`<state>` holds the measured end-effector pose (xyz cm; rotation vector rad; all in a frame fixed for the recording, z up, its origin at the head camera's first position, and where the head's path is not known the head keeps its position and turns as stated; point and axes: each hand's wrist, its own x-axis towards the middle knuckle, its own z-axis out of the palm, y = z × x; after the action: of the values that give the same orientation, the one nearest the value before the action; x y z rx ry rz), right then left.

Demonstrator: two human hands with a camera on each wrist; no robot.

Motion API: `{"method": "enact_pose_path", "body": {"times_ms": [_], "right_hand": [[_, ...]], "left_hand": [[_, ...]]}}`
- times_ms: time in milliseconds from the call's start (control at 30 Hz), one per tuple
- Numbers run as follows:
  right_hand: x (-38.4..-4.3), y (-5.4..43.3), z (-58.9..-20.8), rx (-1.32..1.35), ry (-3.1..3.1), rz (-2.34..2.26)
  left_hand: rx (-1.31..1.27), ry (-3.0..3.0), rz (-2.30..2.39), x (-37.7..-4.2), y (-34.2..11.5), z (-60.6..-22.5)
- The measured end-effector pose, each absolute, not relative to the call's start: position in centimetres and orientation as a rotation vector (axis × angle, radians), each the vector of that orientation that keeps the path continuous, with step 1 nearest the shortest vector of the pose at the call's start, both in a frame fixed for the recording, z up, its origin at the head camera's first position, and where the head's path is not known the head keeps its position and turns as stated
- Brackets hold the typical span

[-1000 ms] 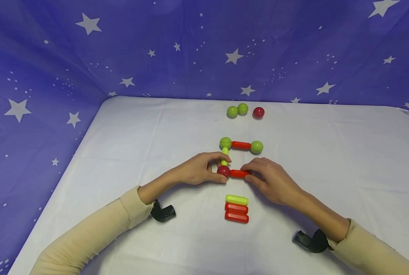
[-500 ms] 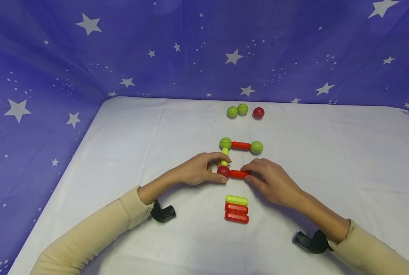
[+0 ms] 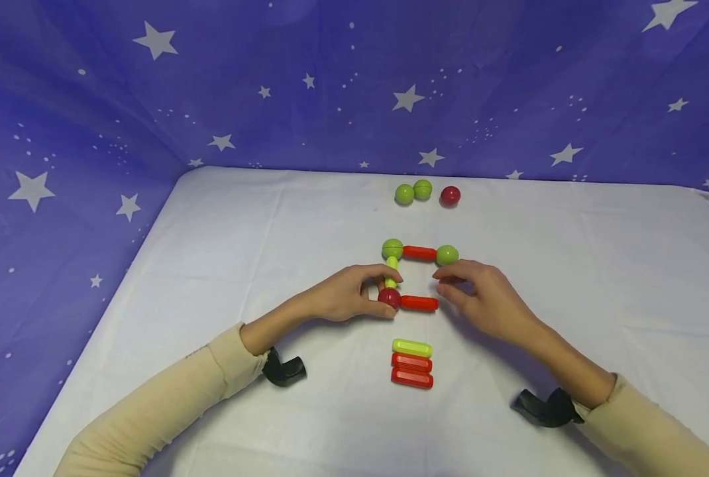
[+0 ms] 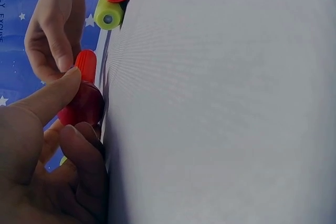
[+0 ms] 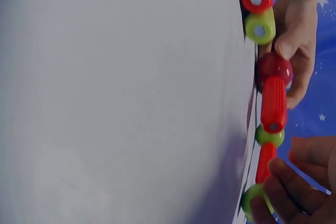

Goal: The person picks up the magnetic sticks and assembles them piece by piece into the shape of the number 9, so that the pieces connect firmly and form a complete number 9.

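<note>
Head view had the left hand (image 3: pixel 347 293) pinching the red ball (image 3: pixel 389 298), red rod (image 3: pixel 419 303) at its 3 o'clock; right hand (image 3: pixel 493 299) loosely parted, holding nothing. Rod seemed light, stiff, slickish, probably best gripped mid-length.

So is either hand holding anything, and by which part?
The left hand holds the dark red ball by its sides, between thumb and fingers. The right hand holds nothing.
</note>
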<state>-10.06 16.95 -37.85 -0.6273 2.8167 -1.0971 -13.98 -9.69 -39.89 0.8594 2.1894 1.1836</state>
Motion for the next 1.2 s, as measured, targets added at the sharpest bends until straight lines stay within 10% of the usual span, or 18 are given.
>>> {"method": "enact_pose_path", "body": {"times_ms": [1200], "right_hand": [[-24.0, 19.9, -38.6, -0.226, 2.858, -1.247]], "left_hand": [[0.848, 2.190, 1.187, -14.0, -9.7, -40.0]]}}
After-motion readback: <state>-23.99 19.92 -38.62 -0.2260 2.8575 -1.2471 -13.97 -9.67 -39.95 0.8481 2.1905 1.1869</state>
